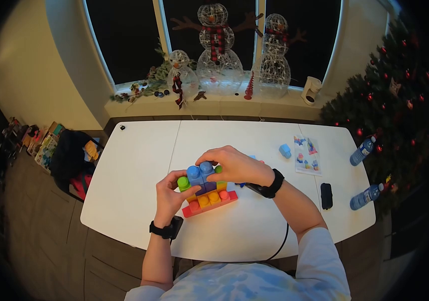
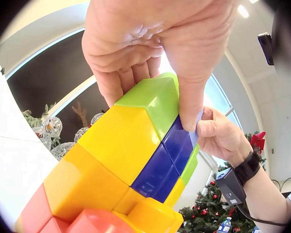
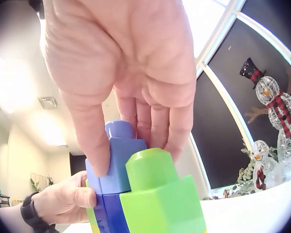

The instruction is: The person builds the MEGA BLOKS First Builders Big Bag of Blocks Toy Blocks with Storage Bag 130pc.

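Note:
A stack of chunky toy blocks stands on the white table (image 1: 124, 200). Its red base (image 1: 199, 211) carries yellow and orange blocks, with dark blue blocks (image 2: 157, 172) and green blocks (image 2: 153, 102) higher up. On top sits a light blue block (image 3: 122, 167) with round studs. My right hand (image 1: 237, 166) pinches this block, thumb on the near face and fingers behind. At the stack's left end, my left hand (image 1: 168, 194) grips the green block, its thumb reaching across to the blue blocks. The right hand hides part of the stack's right end.
A loose light blue block (image 1: 284, 151) lies beside a picture sheet (image 1: 307, 156) of block models. Farther right are a black case (image 1: 326, 195) and two water bottles (image 1: 362, 151). Several small pieces lie partly hidden behind the right wrist. A black cable (image 1: 280, 246) crosses the near edge.

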Available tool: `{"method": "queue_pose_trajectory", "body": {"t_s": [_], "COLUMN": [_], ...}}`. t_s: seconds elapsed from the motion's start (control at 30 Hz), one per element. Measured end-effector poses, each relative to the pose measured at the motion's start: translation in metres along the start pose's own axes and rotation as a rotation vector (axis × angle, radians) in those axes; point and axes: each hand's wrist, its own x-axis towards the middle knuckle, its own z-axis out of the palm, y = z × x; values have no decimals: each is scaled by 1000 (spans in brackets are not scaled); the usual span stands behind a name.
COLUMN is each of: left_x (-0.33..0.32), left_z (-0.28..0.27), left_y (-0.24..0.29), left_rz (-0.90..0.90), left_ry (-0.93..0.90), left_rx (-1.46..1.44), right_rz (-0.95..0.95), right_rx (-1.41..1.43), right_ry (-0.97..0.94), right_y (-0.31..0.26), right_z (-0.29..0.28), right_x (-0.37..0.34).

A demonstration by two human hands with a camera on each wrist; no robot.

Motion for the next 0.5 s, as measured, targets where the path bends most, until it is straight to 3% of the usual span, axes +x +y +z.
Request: {"method": "queue_pose_trajectory", "body": {"t_s": [0.37,0.43,0.5], "left_x": [0,0,0], "left_z": [0,0,-1], "left_y": [4,6,5], "left_rz": [-15,-28,-29], "left_ry": [-1,-1,-3], "left_rx": [24,33,43], "right_rz": [10,49,176], "right_rx": [25,149,317], "right_ry": [24,-97,-4], "right_y": [11,26,55], "right_z": [3,-8,-21], "right_x": [-5,-7,-1]}}
